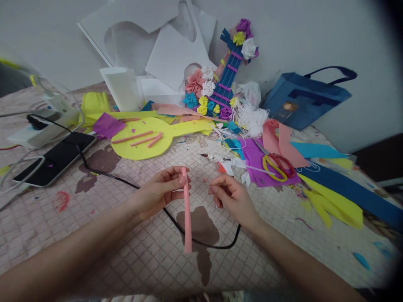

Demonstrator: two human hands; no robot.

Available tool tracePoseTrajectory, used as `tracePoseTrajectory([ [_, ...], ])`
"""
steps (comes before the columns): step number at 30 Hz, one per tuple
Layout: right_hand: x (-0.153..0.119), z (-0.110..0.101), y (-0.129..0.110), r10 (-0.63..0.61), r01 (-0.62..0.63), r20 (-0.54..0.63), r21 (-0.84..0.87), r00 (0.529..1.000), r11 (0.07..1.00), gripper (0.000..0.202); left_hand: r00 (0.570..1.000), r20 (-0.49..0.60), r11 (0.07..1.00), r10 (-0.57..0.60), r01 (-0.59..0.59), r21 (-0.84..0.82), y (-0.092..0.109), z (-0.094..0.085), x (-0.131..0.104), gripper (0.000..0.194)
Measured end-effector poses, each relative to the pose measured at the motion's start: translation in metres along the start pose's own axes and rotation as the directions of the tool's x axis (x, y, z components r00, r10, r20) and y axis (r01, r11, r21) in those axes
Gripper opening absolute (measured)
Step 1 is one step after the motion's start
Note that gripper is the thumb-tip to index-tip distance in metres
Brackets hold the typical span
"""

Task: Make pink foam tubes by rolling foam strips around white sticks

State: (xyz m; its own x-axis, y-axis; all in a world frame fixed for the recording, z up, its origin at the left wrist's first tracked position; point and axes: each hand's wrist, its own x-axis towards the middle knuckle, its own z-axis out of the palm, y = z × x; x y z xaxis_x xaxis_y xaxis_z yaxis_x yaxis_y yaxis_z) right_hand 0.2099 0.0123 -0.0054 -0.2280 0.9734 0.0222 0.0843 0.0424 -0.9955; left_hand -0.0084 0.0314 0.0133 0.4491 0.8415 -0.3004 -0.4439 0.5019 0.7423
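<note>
A narrow folded strip of pink paper (187,218) hangs down from my left hand (170,184), pinched near its top between thumb and fingers. To the right of the strip and apart from it is my right hand (231,197). Its fingers are curled with the thumb against the forefinger; whether anything tiny is between them I cannot make out. Beyond my hands lies a yellow lute-shaped cut-out (141,149) with several thin pink rolls (134,136) on it. A white glue gun (217,157) with an orange trigger rests just past my right hand.
Scissors (277,165) lie on purple paper (252,153) at right. A blue bag (305,100), flower-covered paper guitar (226,79) and white string (252,117) stand behind. At left are a phone (56,159) and power strip (44,130). A black cable (110,177) passes beneath my hands.
</note>
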Motion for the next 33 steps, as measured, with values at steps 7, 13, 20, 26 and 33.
tracePoseTrajectory([
  [7, -0.009, 0.005, -0.002, -0.051, 0.058, 0.134, -0.053, 0.99, 0.997, 0.021, 0.997, -0.081, 0.995, 0.013, -0.021, -0.099, 0.001, 0.003, 0.001, 0.015],
  [13, -0.009, 0.011, -0.002, -0.092, 0.073, 0.137, 0.138, 0.986, 0.988, 0.028, 0.993, -0.111, 0.987, -0.032, 0.014, -0.158, -0.003, 0.003, 0.002, 0.015],
  [20, 0.0, 0.006, 0.003, -0.096, 0.089, 0.017, 0.265, 0.995, 0.96, 0.019, 0.995, -0.038, 0.995, -0.091, 0.089, -0.055, -0.015, 0.008, -0.004, 0.024],
  [26, -0.001, 0.006, 0.005, -0.077, 0.053, 0.066, 0.304, 0.995, 0.951, 0.016, 0.992, -0.071, 0.99, -0.109, 0.114, 0.081, -0.021, 0.016, -0.006, 0.021],
  [33, 0.0, 0.006, 0.001, -0.015, -0.027, 0.104, 0.393, 0.994, 0.919, 0.008, 0.988, 0.035, 0.963, -0.15, 0.138, 0.231, -0.018, 0.017, -0.007, 0.032],
])
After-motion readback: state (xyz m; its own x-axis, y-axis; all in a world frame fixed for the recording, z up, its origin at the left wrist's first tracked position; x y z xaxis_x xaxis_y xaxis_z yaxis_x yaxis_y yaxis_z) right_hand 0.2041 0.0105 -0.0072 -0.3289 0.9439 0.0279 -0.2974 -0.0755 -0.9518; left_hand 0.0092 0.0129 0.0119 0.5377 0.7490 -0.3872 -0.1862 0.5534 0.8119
